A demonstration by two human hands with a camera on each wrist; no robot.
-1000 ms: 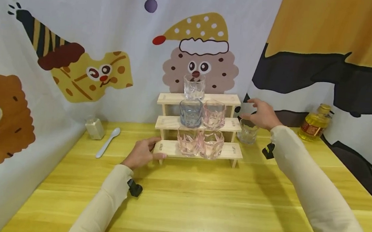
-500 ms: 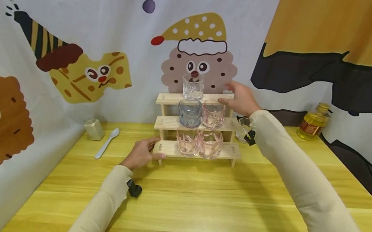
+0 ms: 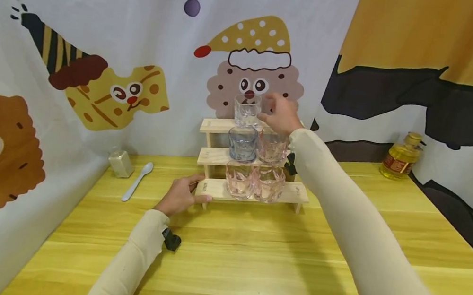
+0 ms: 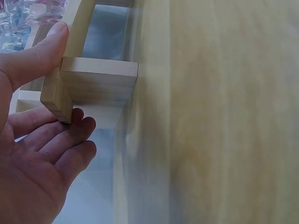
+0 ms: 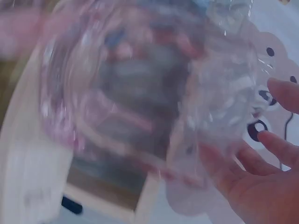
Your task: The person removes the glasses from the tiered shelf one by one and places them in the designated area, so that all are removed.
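Observation:
A three-tier wooden display stand carries several faceted drinking glasses. On its top tier stands a clear glass; the middle tier bears a blue glass and a pink glass. Two more pink glasses, a left one and a right one, share the lowest tier. My left hand grips the left end of the lowest shelf, thumb on top and fingers curled beneath. My right hand is at the clear glass's right side, fingers spread; the pink glass looms blurred in the right wrist view.
To the left of the stand lie a white spoon and a small pale-filled shaker jar. A bottle of yellow oil stands at the back right. A cartoon-printed curtain hangs close behind the table.
My right hand has moved left from above the clear glass on the table to the top-tier glass. My forearm now hides that table glass. The left hand has stayed in place.

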